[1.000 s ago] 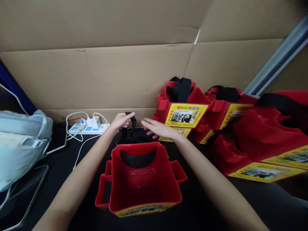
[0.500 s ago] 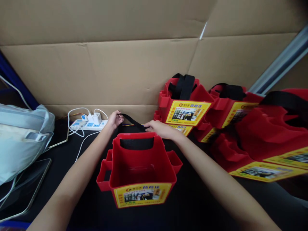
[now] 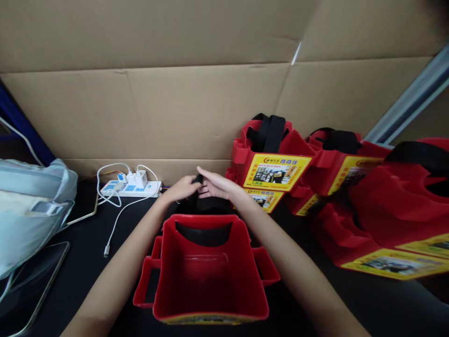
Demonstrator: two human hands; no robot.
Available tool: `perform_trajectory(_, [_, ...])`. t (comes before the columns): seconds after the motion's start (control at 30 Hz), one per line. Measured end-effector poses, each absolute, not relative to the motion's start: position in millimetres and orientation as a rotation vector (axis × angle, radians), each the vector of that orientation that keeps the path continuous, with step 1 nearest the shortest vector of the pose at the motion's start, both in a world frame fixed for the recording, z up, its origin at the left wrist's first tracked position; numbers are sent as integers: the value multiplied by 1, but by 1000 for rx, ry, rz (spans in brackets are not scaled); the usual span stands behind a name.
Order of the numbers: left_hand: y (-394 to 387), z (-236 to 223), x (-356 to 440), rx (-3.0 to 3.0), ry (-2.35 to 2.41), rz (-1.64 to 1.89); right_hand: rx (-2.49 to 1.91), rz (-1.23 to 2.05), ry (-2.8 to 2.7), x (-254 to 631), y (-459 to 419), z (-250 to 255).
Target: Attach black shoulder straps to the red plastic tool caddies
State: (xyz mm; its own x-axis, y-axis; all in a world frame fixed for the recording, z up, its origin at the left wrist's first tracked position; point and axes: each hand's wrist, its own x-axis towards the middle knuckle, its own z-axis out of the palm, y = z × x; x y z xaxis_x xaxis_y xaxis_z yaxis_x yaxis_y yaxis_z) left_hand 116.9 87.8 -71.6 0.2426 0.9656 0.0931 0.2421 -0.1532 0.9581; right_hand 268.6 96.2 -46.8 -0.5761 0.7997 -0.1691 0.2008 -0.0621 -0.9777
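- Strap (image 3: 199,179), black and bunched, lies just behind the rear rim of the red box (image 3: 210,285); its raised part is between the two hands, and more of it lies lower down, dark against the table.
- The box stands before the person with its mouth tilted toward the camera. That placing probably leaves the strap side facing away, so both forearms reach around the box, one along each flank, to meet behind it.
- The left hand (image 3: 183,189) has its thumb and fingers drawn together on the strap, a narrow pinch, likely chosen to keep the soft webbing from slumping.
- The right hand (image 3: 216,186) is looser: thumb raised well away from the fingers, which bend toward the strap. They are right beside it; whether they press on it, I cannot tell.
- To the right, stacked red boxes (image 3: 321,173) bear yellow labels and black straps of their own, bundled at the top, perhaps to stop them trailing.
- To the left, a white power strip (image 3: 149,189) with plugged-in adapters lies near the cardboard wall (image 3: 182,112), a cable (image 3: 114,229) running forward from it.
- Farther left, a pale bag (image 3: 31,210) sits on the black table (image 3: 87,267).
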Motion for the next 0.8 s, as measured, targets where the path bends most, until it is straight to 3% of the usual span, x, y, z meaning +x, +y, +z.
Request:
perform_trajectory(0.3, [67,-52,92,1960,1156,403,-1228,1213,-1818,252,138,-87])
perform_trajectory(0.5, [94,-85,58,1792,1663,260,-1434,946,-2238,271,142,-94])
perform_trajectory(0.8, [91,-110,100,1763,1569,146,-1765,616,-2567,266,131,-109])
